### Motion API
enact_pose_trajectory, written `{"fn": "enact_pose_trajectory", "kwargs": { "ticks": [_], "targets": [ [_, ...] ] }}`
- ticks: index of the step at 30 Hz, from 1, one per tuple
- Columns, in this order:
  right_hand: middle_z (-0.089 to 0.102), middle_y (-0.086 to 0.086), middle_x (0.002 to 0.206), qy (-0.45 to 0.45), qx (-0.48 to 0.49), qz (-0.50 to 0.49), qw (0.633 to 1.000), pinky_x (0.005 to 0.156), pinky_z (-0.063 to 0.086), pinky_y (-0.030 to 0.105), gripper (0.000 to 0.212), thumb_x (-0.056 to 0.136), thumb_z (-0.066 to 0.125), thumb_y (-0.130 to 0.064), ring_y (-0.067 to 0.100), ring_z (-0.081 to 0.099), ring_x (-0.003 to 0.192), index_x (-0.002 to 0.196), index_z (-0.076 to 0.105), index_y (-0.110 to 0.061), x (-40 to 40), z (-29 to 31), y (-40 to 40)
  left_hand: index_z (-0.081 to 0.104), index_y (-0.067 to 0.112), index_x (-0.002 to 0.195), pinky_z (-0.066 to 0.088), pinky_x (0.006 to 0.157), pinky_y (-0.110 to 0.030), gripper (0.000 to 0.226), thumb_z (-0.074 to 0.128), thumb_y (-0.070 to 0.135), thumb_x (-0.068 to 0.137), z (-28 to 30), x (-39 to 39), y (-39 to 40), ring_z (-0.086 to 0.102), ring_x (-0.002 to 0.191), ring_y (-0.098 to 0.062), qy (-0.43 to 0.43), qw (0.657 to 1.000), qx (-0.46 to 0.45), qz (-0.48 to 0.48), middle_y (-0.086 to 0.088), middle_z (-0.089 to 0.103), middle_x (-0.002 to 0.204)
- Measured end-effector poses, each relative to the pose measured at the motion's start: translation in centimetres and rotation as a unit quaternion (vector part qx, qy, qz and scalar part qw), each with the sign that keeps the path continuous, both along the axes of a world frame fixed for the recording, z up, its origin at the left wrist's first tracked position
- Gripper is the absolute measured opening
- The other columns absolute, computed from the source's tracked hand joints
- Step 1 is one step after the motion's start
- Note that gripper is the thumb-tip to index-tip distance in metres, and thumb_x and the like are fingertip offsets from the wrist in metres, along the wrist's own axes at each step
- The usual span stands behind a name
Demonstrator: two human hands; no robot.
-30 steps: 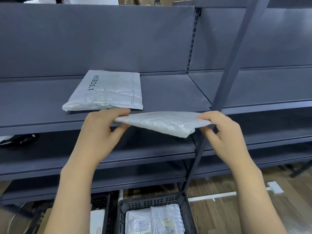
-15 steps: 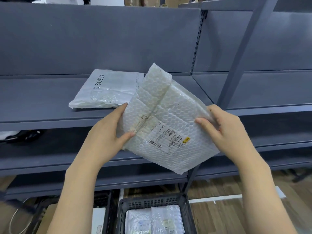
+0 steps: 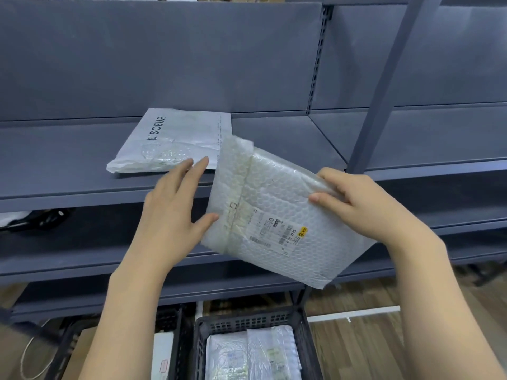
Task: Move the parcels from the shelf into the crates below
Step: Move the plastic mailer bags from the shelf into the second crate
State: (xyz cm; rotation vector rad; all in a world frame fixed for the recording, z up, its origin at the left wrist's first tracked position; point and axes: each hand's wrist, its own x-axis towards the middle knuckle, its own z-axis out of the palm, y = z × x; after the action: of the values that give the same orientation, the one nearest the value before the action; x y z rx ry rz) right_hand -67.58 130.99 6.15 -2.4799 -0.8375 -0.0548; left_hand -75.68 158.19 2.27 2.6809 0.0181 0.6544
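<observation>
A white bubble-wrap parcel with a barcode label hangs tilted in front of the grey shelf, label side toward me. My right hand grips its right edge, thumb on the front. My left hand has straight fingers beside the parcel's left edge, with only the thumb tip touching it. A flat white mailer printed "SOEUR" lies on the shelf behind my left hand. Below, a dark plastic crate holds several wrapped parcels.
A slanted grey upright post crosses in front of the shelf at the right. A second dark crate with a white box stands left of the first. Lower shelf boards run behind my arms. Wooden floor shows at the lower right.
The parcel went from flat and edge-on to tilted up with its label facing me, and shifted right. My left hand released its grip and opened; the right hand kept hold.
</observation>
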Motion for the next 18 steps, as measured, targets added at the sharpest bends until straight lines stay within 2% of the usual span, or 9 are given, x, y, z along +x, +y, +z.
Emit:
{"fn": "enact_pose_trajectory", "kwargs": {
  "ticks": [2,5,8,10,12,14,15,16,18],
  "targets": [
    [0.056,-0.005,0.071,-0.006,-0.058,0.017,0.998,0.064,0.041,0.035,0.017,0.094,0.054,-0.036,0.014,0.051,0.069,0.083,0.048,-0.024,0.2,0.7,0.5,0.022,0.027,0.149,0.021,0.112,-0.045,0.089,0.074,0.032,0.077,0.6,0.1,-0.5,0.016,0.142,-0.021,-0.012,1.0,0.017,-0.011,0.0,0.02,0.155],
    [0.053,-0.008,0.07,-0.035,-0.151,0.036,0.987,0.063,0.037,0.032,0.021,0.093,0.056,-0.038,0.016,0.049,0.075,0.078,0.046,-0.028,0.2,1.8,2.0,0.025,0.027,0.148,0.015,0.113,-0.04,0.086,0.074,0.032,0.077,1.4,0.4,-1.7,0.014,0.144,-0.018,-0.009,0.997,0.05,-0.055,0.003,0.023,0.154],
    [0.055,-0.01,0.077,-0.076,-0.185,0.043,0.979,0.064,0.029,0.029,0.019,0.091,0.057,-0.039,0.017,0.051,0.085,0.077,0.047,-0.031,0.1,2.5,3.3,0.039,0.031,0.141,0.026,0.111,-0.035,0.068,0.071,0.033,0.081,1.9,0.6,-2.6,0.037,0.133,-0.012,0.039,0.995,0.035,-0.081,0.011,0.045,0.141],
    [0.062,-0.011,0.09,-0.123,-0.198,0.037,0.972,0.073,0.028,0.029,0.01,0.092,0.055,-0.041,0.017,0.054,0.094,0.09,0.058,-0.032,0.3,2.6,3.7,0.053,0.035,0.125,0.041,0.094,-0.034,0.039,0.061,0.04,0.087,1.9,0.5,-3.1,0.056,0.107,-0.012,0.089,0.993,0.032,-0.076,0.015,0.064,0.114],
    [0.064,-0.011,0.1,-0.179,-0.215,0.015,0.96,0.087,0.027,0.031,0.018,0.092,0.055,-0.043,0.015,0.051,0.105,0.103,0.063,-0.032,0.5,2.2,3.8,0.057,0.028,0.103,0.043,0.067,-0.032,0.017,0.05,0.04,0.093,1.7,0.4,-3.3,0.057,0.077,-0.017,0.094,0.993,0.037,-0.054,0.01,0.062,0.076],
    [0.064,-0.008,0.109,-0.256,-0.139,0.003,0.957,0.101,0.024,0.037,0.026,0.085,0.067,-0.039,0.02,0.048,0.117,0.109,0.066,-0.028,0.6,1.2,3.8,0.053,0.021,0.091,0.034,0.054,-0.031,0.019,0.045,0.038,0.095,1.2,0.5,-3.3,0.053,0.066,-0.023,0.047,0.997,0.053,-0.031,0.005,0.054,0.062],
    [0.062,-0.001,0.118,-0.289,-0.087,-0.01,0.953,0.107,0.024,0.044,0.038,0.079,0.075,-0.033,0.026,0.046,0.124,0.114,0.065,-0.024,0.7,0.7,3.8,0.053,0.019,0.088,0.032,0.051,-0.03,0.021,0.044,0.037,0.094,1.1,0.6,-3.3,0.052,0.063,-0.026,0.027,0.998,0.059,-0.022,0.004,0.053,0.06],
    [0.054,0.008,0.132,-0.303,-0.04,-0.03,0.952,0.111,0.02,0.049,0.053,0.075,0.078,-0.029,0.032,0.039,0.132,0.124,0.06,-0.019,0.7,0.0,3.7,0.053,0.018,0.086,0.03,0.05,-0.028,0.021,0.045,0.035,0.094,1.1,0.6,-3.1,0.052,0.061,-0.029,0.01,0.998,0.059,-0.021,0.003,0.053,0.058],
    [0.021,0.02,0.153,-0.315,-0.004,-0.088,0.945,0.115,0.007,0.051,0.081,0.076,0.077,-0.027,0.038,0.014,0.143,0.144,0.036,-0.015,0.6,-1.1,3.4,0.053,0.016,0.084,0.028,0.049,-0.024,0.019,0.048,0.032,0.094,1.1,0.5,-2.8,0.051,0.058,-0.031,-0.009,0.999,0.047,-0.018,0.003,0.052,0.056]
  ]
}}
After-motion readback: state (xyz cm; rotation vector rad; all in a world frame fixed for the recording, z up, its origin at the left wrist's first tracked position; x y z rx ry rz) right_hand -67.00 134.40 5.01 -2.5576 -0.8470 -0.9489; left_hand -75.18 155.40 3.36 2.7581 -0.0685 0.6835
